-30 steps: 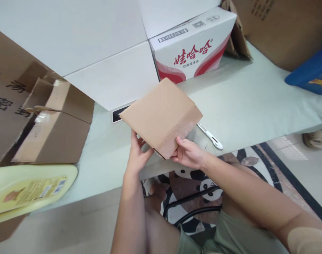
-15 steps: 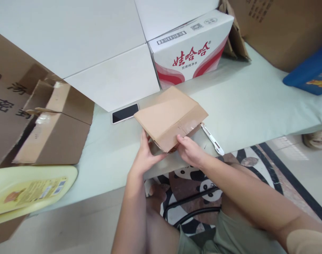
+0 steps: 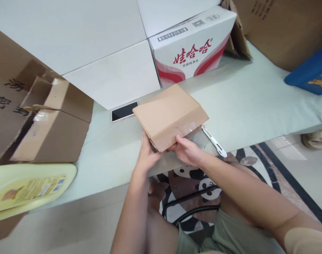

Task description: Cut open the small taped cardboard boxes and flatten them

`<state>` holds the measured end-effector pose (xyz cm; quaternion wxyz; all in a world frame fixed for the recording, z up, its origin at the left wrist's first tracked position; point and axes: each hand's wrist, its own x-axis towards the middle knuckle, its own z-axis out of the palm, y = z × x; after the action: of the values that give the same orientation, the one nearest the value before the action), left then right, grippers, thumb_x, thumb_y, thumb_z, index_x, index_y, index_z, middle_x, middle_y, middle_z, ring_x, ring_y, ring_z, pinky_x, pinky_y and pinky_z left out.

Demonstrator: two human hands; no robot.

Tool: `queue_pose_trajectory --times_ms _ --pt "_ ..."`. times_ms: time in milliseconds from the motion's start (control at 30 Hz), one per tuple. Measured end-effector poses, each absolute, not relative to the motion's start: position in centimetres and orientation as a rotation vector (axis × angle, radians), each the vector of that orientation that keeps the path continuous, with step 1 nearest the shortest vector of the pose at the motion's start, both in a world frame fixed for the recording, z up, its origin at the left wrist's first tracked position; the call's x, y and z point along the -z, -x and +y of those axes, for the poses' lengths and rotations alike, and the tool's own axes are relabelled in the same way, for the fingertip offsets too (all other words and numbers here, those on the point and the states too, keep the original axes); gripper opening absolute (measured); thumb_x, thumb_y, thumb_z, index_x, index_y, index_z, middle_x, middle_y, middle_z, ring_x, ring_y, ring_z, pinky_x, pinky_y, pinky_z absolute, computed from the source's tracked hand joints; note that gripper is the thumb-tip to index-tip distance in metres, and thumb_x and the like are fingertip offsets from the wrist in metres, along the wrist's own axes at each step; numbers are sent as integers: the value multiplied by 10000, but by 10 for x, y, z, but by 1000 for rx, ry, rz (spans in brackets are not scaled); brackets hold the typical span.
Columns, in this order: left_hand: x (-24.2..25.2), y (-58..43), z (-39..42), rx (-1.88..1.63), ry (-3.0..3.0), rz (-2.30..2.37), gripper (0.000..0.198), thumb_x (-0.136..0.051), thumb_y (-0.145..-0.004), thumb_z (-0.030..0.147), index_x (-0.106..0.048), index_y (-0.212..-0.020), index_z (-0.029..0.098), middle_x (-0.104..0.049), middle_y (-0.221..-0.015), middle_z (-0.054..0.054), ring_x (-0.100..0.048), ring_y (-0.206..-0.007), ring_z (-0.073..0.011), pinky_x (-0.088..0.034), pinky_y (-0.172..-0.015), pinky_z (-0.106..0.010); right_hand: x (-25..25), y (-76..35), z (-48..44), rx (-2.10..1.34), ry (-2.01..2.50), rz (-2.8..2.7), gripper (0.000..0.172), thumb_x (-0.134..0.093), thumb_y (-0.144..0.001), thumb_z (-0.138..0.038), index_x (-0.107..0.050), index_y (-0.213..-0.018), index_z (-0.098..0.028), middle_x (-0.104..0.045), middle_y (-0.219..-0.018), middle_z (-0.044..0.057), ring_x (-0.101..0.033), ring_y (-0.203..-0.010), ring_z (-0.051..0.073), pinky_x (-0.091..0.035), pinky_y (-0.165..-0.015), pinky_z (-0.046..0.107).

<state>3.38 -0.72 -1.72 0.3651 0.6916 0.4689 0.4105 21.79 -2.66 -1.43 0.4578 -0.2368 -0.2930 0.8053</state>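
A small brown cardboard box [image 3: 167,111] is held tilted above the front part of the table, its taped flap side facing me. My left hand [image 3: 146,151] grips its lower left corner, with the fingers partly hidden beneath it. My right hand [image 3: 189,150] holds the near edge, thumb on the flap and the other fingers tucked underneath. Just right of the box, a white utility knife [image 3: 214,141] lies at the table's front edge. A phone [image 3: 124,112] with a dark screen rests to the left behind the box.
White cartons [image 3: 115,74] and a red-and-white water carton [image 3: 194,49] stand along the back. On the left are an opened cardboard box [image 3: 63,137] and a yellow plastic container [image 3: 31,190]. A blue container [image 3: 306,77] sits at the right on the pale green tablecloth [image 3: 256,106].
The cardboard box has tilted slightly. My left thumb has moved in against its lower edge, and the hands are closer together beneath it. The camera view has shifted a little.
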Motion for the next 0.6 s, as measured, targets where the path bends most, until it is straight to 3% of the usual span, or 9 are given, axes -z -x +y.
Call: queue_pose_trajectory --times_ms 67,267,367,467,600 --pt "19 -38 -9 -1137 -1857 1301 929 -867 -677 403 -412 -1468 231 -504 -1440 -188 -501 -1378 -377 -412 -1145 -554 14 -215 -27 -1959 577 -738 575 -681 -800 -724 -761 -1047 -212 -809 -1011 99 -650 -1246 320 -422 -1123 519" --pt "24 -49 -11 -1207 -1744 1423 752 -766 -731 231 -502 -1435 222 -603 -1388 -157 -567 -1343 -314 -445 -1143 -470 23 -207 -22 -1922 653 -811 687 -657 -748 -815 -783 -1030 -202 -794 -1070 127 -632 -1274 308 -408 -1159 512" --pt "25 -43 -7 -1209 -1616 1542 511 -675 -743 181 -660 -1254 176 -724 -1200 -126 -687 -1145 -298 -543 -1015 -436 27 -208 -22 -1954 698 -916 707 -600 -756 -849 -792 -980 -207 -795 -1037 128 -673 -1199 298 -452 -1119 509" --pt "29 -28 -4 -1219 -1526 1673 336 -620 -697 145 -731 -1013 139 -763 -909 -83 -732 -875 -275 -600 -835 -410 26 -218 -26 -1758 890 -1192 554 -597 -836 -734 -795 -911 -222 -799 -950 106 -734 -1021 271 -532 -999 466" --pt "36 -1 0 -1335 -1377 1842 175 -647 -638 172 -714 -797 140 -749 -840 -104 -727 -843 -298 -601 -837 -467 18 -240 -31 -1057 1072 -1552 324 -596 -905 -416 -744 -692 -223 -702 -613 37 -674 -616 185 -531 -662 325"
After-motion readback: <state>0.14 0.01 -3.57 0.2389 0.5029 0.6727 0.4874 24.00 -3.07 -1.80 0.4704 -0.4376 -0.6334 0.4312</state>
